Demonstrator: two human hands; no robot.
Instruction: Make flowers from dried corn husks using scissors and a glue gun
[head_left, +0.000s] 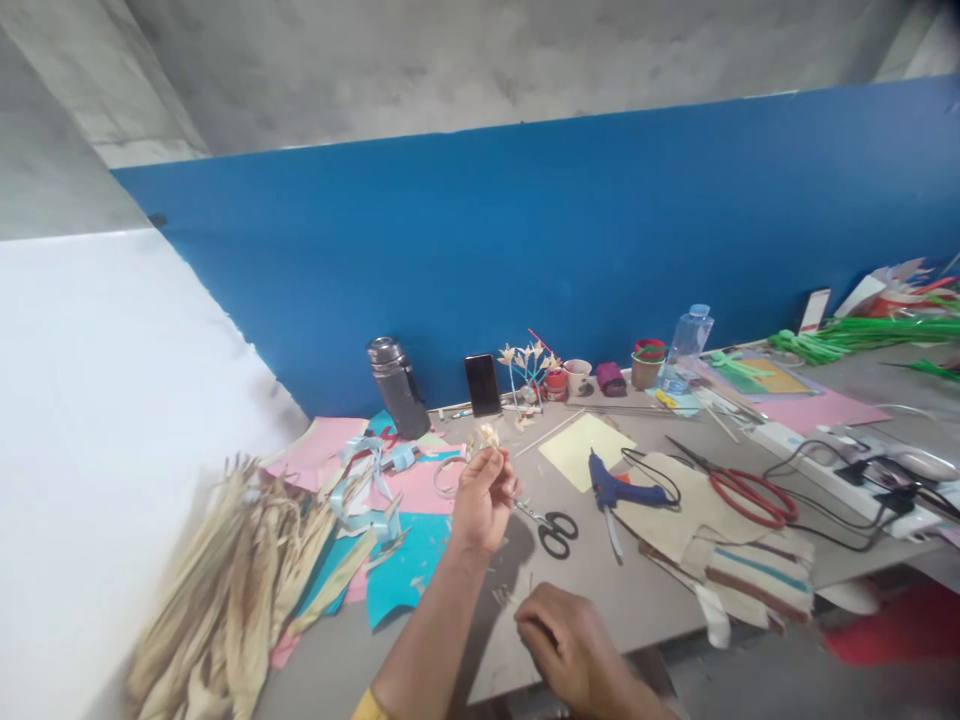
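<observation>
Raised over the table, my left hand (pixel 484 500) pinches a small pale flower (pixel 488 436) that looks made of dried corn husk. My right hand (pixel 566 640) is low by the table's front edge, its fingers curled together; whatever they may hold is hidden. Between and beyond the hands lie black-handled scissors (pixel 555 530). To the left is a heap of dried corn husks (pixel 240 590), with turquoise paper (pixel 405 560) and pale blue ribbon (pixel 367 495) beside it. Several similar finished-looking flowers (pixel 529 360) stand on blue stems at the back.
A blue glue gun (pixel 626 487) and red-handled scissors (pixel 754 495) lie to the right, near a power strip (pixel 825 470) with black cables. Along the blue partition (pixel 525 230) stand a flask (pixel 397 385), a phone (pixel 482 384), a paper cup (pixel 577 376) and a plastic bottle (pixel 686 350).
</observation>
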